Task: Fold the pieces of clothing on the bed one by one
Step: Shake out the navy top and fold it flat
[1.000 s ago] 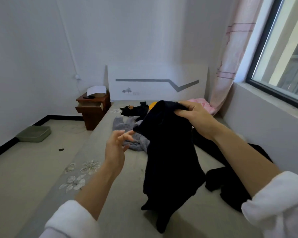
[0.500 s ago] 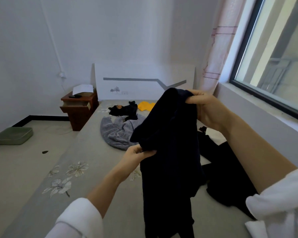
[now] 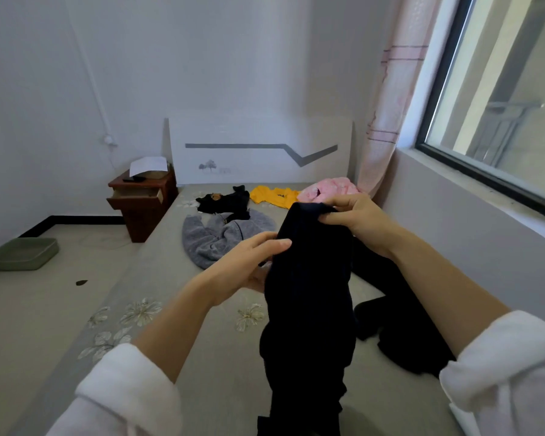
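Dark garment [image 3: 309, 309], long axis vertical, top end up between both hands [image 3: 357, 221]

The black garment [image 3: 309, 294] runs off the bottom edge, hem out of sight. It covers the left hand's [image 3: 249, 265] lower fingers and half hides a second black piece [image 3: 400, 325] lying on the bed [image 3: 221, 388]. That dark speck [image 3: 81, 282] on the floor [image 3: 29, 309] is too small to tell.

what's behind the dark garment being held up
A second dark garment lies on the bed behind the held garment, showing toward the window. Whatever sits directly behind the held cloth is covered.
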### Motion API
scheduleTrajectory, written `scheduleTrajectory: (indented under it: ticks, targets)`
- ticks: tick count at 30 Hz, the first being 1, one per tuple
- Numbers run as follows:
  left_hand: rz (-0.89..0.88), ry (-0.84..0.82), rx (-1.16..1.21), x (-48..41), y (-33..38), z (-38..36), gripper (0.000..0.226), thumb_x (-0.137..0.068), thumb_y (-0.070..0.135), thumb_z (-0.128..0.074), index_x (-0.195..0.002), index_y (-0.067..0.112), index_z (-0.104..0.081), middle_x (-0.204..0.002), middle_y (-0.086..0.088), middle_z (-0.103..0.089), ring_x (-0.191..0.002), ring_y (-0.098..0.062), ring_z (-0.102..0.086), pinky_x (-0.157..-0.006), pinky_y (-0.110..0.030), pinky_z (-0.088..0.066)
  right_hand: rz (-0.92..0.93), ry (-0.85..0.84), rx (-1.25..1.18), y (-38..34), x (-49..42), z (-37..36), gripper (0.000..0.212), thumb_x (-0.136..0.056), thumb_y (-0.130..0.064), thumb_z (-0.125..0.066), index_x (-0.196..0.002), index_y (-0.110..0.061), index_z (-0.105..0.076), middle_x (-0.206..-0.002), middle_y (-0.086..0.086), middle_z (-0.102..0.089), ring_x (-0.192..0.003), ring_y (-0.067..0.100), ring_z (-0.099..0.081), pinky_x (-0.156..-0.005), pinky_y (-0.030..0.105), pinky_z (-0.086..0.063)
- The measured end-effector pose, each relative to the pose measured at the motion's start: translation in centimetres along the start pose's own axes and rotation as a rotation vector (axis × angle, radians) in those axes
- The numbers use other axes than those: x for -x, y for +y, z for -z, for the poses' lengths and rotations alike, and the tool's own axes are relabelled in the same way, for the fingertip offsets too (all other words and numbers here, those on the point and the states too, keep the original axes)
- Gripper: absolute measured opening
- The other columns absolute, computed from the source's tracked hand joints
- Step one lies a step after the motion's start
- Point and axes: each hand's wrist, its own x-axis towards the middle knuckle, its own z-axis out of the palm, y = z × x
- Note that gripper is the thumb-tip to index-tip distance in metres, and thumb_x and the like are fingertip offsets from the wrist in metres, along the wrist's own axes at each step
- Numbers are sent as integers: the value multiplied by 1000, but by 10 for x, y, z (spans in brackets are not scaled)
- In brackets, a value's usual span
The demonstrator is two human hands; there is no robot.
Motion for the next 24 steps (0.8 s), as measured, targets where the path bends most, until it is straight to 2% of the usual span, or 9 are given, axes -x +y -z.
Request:
scheduleTrajectory:
  ticks: [3, 6, 8, 12, 16, 18, 21, 22, 24]
  targets:
    - [-7, 10, -52, -6, 6, 3, 47, -79, 45, -69, -123, 37, -54, -113, 6, -69, -104, -16, -67, -81, -27, -54, 18, -119, 124, -3, -3, -8, 21, -81, -1, -69, -90, -19, -78, -88, 3, -75, -82, 11, -69, -74, 18, -52]
    - [9, 112, -247, -15, 9, -1, 20, -84, 31, -70, -104, 29, -69, -97, 1, -74, -90, -17, -70, -76, -26, -55, 7, -150, 202, -2, -8, -18, 23, -78, -4, -74, -83, -26, -78, -86, 2, -76, -80, 8, -68, -73, 17, -51]
    - [57, 250, -267, -24, 10, -3, 11, -89, 25, -64, -94, 18, -70, -89, -3, -74, -83, -20, -70, -73, -28, -52, -2, -31, 227, 5, -14, -21, 22, -78, -5, -74, -87, -25, -76, -87, 2, -75, -80, 8, -67, -76, 18, -50]
    - [143, 552, -16, -34, 19, -3, 15, -90, 26, -61, -92, 11, -63, -91, -10, -70, -74, -21, -67, -54, -25, -52, 22, 428, 364, 27, -9, -28, 8, -80, -5, -69, -86, -11, -70, -82, 3, -68, -71, 9, -57, -68, 18, -44]
    - [99, 683, 257, -38, 28, -4, 22, -89, 22, -64, -105, 7, -60, -85, -9, -64, -63, -21, -63, -52, -30, -55, -40, 268, 88, 47, 28, -58, 23, -76, 7, -59, -71, -16, -63, -68, 1, -61, -63, 15, -55, -61, 26, -44]
    - [60, 705, 283, -41, 35, -7, 24, -88, 22, -66, -105, 6, -61, -87, -9, -66, -62, -21, -64, -60, -33, -57, -80, 157, 34, 57, 49, -80, 21, -65, -4, -59, -83, -15, -62, -81, 0, -62, -77, 17, -59, -65, 27, -45]
    - [18, 710, 306, -45, 47, -17, 20, -87, 23, -66, -98, 6, -64, -93, -11, -71, -73, -22, -69, -60, -30, -57, -202, 116, 97, 74, 60, -113, 68, -64, -27, -78, -123, -18, -46, -119, -6, -46, -112, 12, -48, -86, 25, -45]
    - [5, 697, 322, -46, 50, -20, 17, -88, 22, -65, -95, 7, -65, -93, -11, -71, -73, -21, -70, -58, -28, -57, -215, 168, 127, 76, 56, -124, 73, -65, -37, -82, -124, -20, -43, -121, -6, -41, -112, 10, -44, -88, 26, -43]
    - [-22, 661, 347, -46, 58, -27, 14, -90, 21, -63, -90, 8, -66, -88, -11, -71, -71, -21, -70, -55, -28, -58, -192, 344, 108, 77, 39, -138, 52, -68, -40, -81, -101, -16, -48, -106, 2, -48, -96, 17, -48, -78, 29, -43]
